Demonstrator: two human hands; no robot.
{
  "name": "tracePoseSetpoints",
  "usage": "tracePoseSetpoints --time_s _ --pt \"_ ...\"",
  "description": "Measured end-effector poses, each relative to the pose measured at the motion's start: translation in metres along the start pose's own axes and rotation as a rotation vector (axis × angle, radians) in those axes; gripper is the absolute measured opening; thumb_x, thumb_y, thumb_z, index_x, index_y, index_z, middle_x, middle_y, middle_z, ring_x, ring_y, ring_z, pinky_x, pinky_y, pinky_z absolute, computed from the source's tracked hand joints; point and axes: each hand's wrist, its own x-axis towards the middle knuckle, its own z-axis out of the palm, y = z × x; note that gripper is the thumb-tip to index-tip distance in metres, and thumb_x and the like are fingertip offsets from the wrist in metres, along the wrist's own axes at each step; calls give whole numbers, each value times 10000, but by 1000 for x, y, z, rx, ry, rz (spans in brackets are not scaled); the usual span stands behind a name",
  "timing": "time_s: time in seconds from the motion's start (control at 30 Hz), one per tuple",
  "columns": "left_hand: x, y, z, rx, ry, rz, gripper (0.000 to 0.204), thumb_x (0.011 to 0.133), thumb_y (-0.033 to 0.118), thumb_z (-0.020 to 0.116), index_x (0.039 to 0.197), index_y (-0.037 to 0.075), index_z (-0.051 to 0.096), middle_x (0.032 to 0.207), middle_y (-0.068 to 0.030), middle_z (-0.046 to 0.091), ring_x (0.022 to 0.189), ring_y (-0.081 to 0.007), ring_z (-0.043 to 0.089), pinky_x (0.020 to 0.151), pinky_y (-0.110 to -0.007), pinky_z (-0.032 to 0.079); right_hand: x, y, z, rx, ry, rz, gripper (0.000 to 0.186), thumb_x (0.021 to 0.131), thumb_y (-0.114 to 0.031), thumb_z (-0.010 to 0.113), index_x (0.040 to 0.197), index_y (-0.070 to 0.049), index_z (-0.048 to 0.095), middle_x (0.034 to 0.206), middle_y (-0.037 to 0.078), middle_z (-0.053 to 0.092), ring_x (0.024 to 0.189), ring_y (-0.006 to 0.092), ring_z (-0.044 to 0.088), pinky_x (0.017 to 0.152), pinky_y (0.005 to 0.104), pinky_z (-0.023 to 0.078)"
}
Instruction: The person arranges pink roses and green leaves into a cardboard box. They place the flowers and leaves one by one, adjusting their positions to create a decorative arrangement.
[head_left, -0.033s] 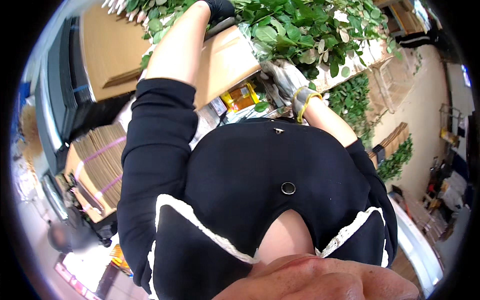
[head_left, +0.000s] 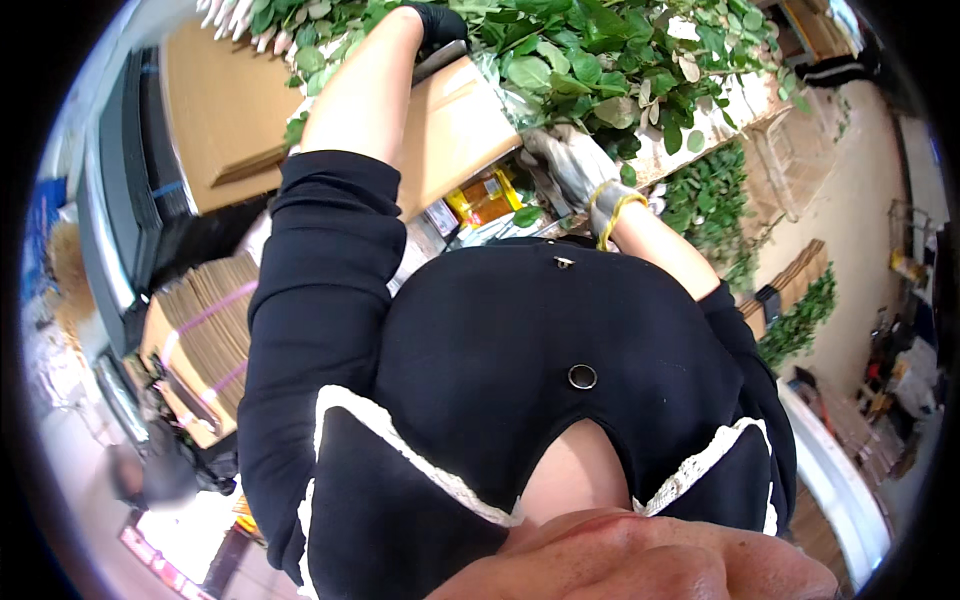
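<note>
My left hand (head_left: pixel 440 28), in a black glove, reaches out to the far edge of the view over the table. Its fingers are hidden, and a dark grey flat-edged piece (head_left: pixel 440 60) lies close under it. Leafy green stems (head_left: pixel 590 60) are heaped just right of that hand. My right hand (head_left: pixel 573 165) wears a soiled grey-white glove with a yellow cuff and is at the near table edge, below the leaves. Its fingers look curled; whatever they hold is hidden. Beside it lies a cardboard sheet (head_left: pixel 460 125).
A yellow-and-orange packet (head_left: pixel 485 198) sits below the cardboard. Pale flower heads (head_left: pixel 240 18) are at the far left. Boxes of flat cardboard (head_left: pixel 225 100) and a strapped cardboard stack (head_left: pixel 210 310) stand left. More greenery (head_left: pixel 705 200) hangs at the table's right side.
The whole view has shifted slightly. My left gloved hand sits a little farther right and nearer. My right hand stays nearly in place by the table edge.
</note>
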Motion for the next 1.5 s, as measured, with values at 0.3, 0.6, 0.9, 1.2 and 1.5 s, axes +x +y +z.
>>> tracePoseSetpoints --time_s 0.3,0.6,0.9,1.2,1.5 --pt "-18 -30 -12 -183 87 7 286 856 226 636 1066 44 703 940 -194 696 869 -300 680 790 -361 522 -27 -31 -19 -968 -321 138 329 868 -364 526 953 -91 690 890 148 709 820 333 690 723 435 537" --pt "-356 -109 26 -772 333 -250 244 948 231 598 1053 36 702 974 -104 709 917 -217 663 831 -335 501 -4 -54 35 -1141 -562 25 321 873 -334 537 1013 -86 686 938 181 697 888 356 677 798 438 536" --pt "-581 -98 169 -730 539 -900 299 930 149 568 1208 59 632 1264 -173 608 1211 -323 553 1036 -396 420 -5 -99 362 -1065 -789 -1313 268 948 -242 454 936 -18 601 834 90 618 769 166 603 642 309 471" --pt "-592 -140 164 -1099 775 -1037 509 959 310 575 1366 14 500 1322 -215 563 1245 -286 533 1038 -359 404 -56 -155 412 -72 -1304 -181 353 952 -276 586 1194 -23 630 1075 84 663 1021 153 619 866 258 488" --pt "-568 -131 145 -1726 861 -1314 397 976 216 515 1282 -32 566 1206 -139 640 1087 -233 623 933 -334 480 -29 -60 382 -274 -1649 289 300 952 -212 452 704 -90 571 655 53 564 532 144 532 468 300 432"
